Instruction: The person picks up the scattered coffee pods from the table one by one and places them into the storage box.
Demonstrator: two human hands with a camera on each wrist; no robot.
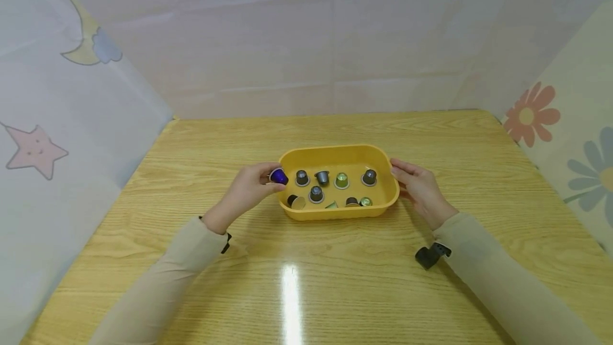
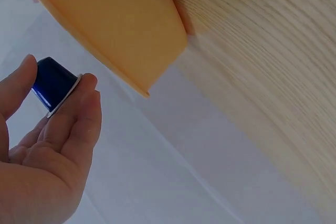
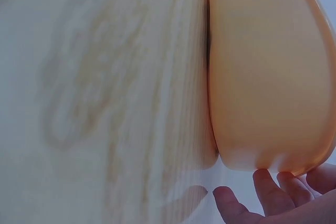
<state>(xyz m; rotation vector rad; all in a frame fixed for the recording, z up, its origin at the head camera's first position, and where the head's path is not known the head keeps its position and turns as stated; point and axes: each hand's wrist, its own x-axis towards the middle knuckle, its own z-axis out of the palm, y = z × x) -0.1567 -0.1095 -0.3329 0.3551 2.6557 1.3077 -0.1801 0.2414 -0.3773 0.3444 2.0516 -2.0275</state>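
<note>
My left hand (image 1: 249,188) pinches a dark blue coffee capsule (image 1: 279,176) between thumb and fingers, over the left rim of a yellow tub (image 1: 330,213). In the left wrist view the capsule (image 2: 55,85) is tilted, its pale rim against the fingers. At the tub's right end, my right hand (image 1: 421,191) rests its fingertips on the outer wall, fingers fairly straight. The right wrist view shows these fingers (image 3: 270,192) touching the tub (image 3: 268,87). Inside lie several capsules: dark grey ones (image 1: 316,194), a green one (image 1: 341,180) and a tan-lidded one (image 1: 298,203).
The tub stands on a wood-grain table (image 1: 215,281) with a bright light reflection near the front. Pale cloth walls (image 1: 287,41) enclose the back and both sides. A black camera (image 1: 428,255) is strapped at the right wrist.
</note>
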